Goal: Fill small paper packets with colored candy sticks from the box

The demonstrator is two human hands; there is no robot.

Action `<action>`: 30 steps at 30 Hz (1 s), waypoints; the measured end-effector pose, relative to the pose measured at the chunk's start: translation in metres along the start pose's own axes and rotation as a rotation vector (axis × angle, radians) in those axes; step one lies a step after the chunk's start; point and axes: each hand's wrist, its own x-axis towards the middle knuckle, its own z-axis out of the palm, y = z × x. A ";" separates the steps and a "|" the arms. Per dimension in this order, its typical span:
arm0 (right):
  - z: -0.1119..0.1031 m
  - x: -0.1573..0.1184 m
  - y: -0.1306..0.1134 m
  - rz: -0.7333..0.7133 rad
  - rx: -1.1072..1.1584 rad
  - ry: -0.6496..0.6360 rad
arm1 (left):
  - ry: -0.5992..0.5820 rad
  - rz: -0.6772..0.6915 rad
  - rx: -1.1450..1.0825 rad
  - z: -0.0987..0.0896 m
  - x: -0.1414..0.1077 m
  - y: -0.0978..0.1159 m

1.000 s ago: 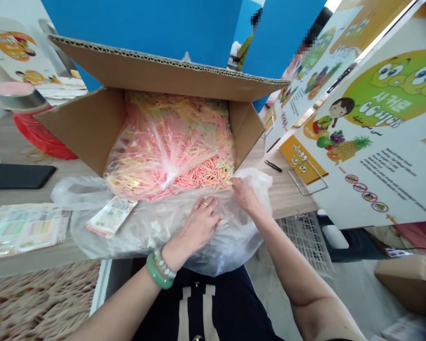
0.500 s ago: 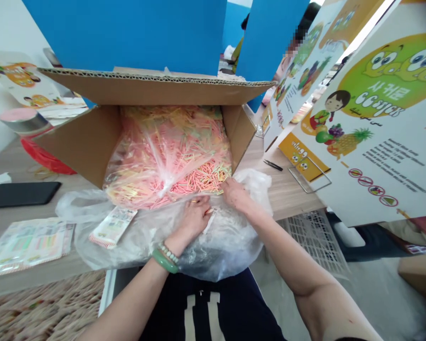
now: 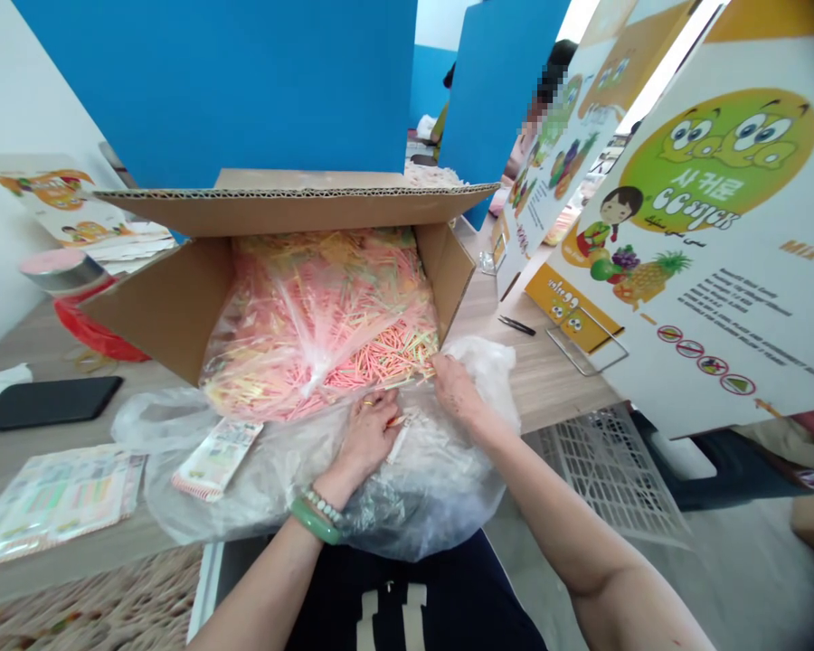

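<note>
A cardboard box [image 3: 142, 312] lies open toward me, with a clear bag of thin pink and yellow sticks [image 3: 312, 316] inside, its knot at the front. Below it a clear plastic bag [image 3: 413, 506] with whitish contents spreads over the table edge. My left hand [image 3: 370, 429], wearing a ring, is curled over this bag; what its fingers grip is too small to make out. My right hand [image 3: 456, 384] has its fingertips closed at the box's front right corner, by the sticks, and whatever they pinch is hidden. A small printed packet [image 3: 218, 459] rests left of my left hand.
On the left are a black phone [image 3: 47, 403], flat printed packets [image 3: 61, 497] and a roll with red wrapping [image 3: 64, 271]. Tweezers [image 3: 516, 325] lie right of the box, near large printed cartons [image 3: 733, 289]. A plastic basket [image 3: 597, 466] stands lower right. Another person is partly visible behind.
The view has tilted, so the box and table appear lower. Both hands stay near the same spots, with my right hand's fingers slightly shifted at the box corner.
</note>
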 end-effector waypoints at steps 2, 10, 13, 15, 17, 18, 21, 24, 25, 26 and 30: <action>-0.003 0.001 0.006 -0.046 0.057 -0.001 | 0.007 0.004 -0.003 0.000 0.000 0.000; -0.023 0.021 0.012 0.027 0.518 0.082 | -0.006 -0.014 -0.001 -0.002 -0.002 0.003; -0.032 0.022 0.000 0.185 0.913 0.132 | -0.029 -0.034 -0.012 -0.004 0.001 0.005; -0.038 0.018 -0.015 0.249 1.237 0.142 | -0.044 -0.041 -0.032 -0.006 0.003 0.006; -0.042 0.010 -0.032 0.277 1.525 0.097 | -0.052 -0.026 -0.071 -0.008 0.003 0.005; -0.041 0.005 -0.041 0.291 1.633 0.073 | -0.048 -0.010 -0.103 -0.009 0.002 0.004; -0.028 -0.010 -0.066 0.327 1.775 0.060 | -0.013 0.008 -0.281 -0.016 -0.010 -0.001; 0.000 -0.023 -0.087 0.340 1.653 0.140 | 0.101 -0.112 -0.599 -0.026 -0.027 -0.004; 0.010 -0.027 -0.093 0.327 1.577 0.146 | 0.147 -0.143 -0.709 -0.030 -0.031 -0.004; 0.019 -0.030 -0.099 0.296 1.504 0.143 | 0.182 -0.153 -0.803 -0.034 -0.034 -0.002; 0.045 -0.038 -0.115 0.174 1.383 0.108 | 0.191 -0.108 -0.977 -0.041 -0.033 0.009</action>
